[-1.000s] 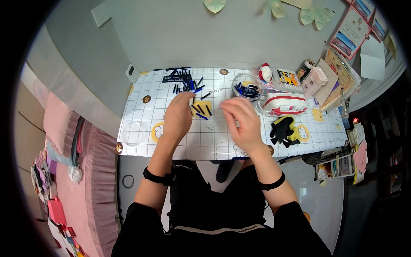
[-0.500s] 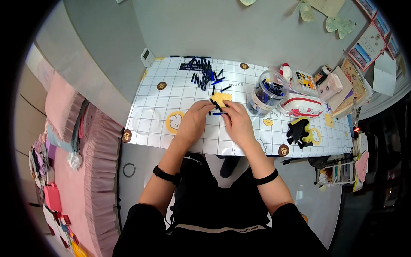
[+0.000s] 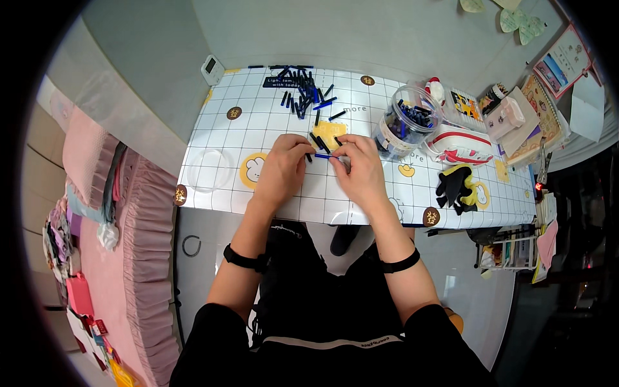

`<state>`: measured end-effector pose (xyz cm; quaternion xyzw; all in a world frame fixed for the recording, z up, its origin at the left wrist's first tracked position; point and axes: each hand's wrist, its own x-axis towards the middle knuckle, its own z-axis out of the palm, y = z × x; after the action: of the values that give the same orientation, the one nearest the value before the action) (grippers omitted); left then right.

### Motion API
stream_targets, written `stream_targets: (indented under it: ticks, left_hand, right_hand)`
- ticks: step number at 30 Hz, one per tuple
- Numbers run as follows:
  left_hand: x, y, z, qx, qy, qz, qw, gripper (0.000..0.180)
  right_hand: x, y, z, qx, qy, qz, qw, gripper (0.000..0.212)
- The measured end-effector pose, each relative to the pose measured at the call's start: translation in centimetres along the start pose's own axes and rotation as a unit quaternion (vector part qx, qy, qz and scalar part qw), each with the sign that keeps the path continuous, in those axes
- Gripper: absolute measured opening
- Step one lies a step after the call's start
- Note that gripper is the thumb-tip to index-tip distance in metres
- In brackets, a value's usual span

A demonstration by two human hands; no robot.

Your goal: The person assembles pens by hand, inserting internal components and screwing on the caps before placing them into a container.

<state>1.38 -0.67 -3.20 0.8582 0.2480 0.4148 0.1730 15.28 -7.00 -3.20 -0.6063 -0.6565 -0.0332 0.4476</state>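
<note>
Sticks [image 3: 323, 144], short and dark, lie on a grid-patterned tabletop [image 3: 225, 138] between a left hand [image 3: 284, 169] and a right hand [image 3: 361, 171].
The two hands are near each other but apart, fingers bent down toward the tabletop; the right fingertips meet the right end of a blue stick [image 3: 324, 156], lying crosswise (whether they pinch it, I cannot tell), and the left fingertips sit just beside its other end, their grip hidden too; a few sticks rest on or beside a printed yellow patch [image 3: 334, 129] just beyond, a loose pile [image 3: 303, 93] spreads near the far edge, and a clear jar [image 3: 394, 134] holding more sticks stands upright to the right, near a red-and-white pouch [image 3: 461, 143].
</note>
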Motion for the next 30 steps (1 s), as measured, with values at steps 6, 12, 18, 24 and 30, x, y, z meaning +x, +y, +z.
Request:
stream_targets:
  ticks: [6,12,18,24,30]
  left_hand:
    - [0.08,0.27,-0.19,-0.010,0.003,0.000,1.000,0.020]
    - [0.22,0.36,-0.38,0.000,-0.043,0.026,0.999,0.022]
    - [0.10,0.29,-0.40,0.007,-0.045,0.033,0.998,0.019]
    - [0.22,0.49,-0.22,0.041,-0.020,0.024,0.999,0.016]
    - [0.17,0.55,0.37,0.037,-0.009,0.015,0.999,0.013]
  right_hand:
    - [0.09,-0.19,0.13,0.010,-0.001,-0.015,1.000,0.011]
    - [0.41,-0.07,0.18,0.018,0.026,-0.007,0.999,0.010]
    - [0.17,-0.26,0.24,-0.027,0.017,0.005,0.999,0.015]
    - [-0.04,0.06,0.11,-0.044,0.016,0.038,0.998,0.020]
    - [-0.17,-0.19,-0.45,-0.082,-0.005,0.041,0.996,0.026]
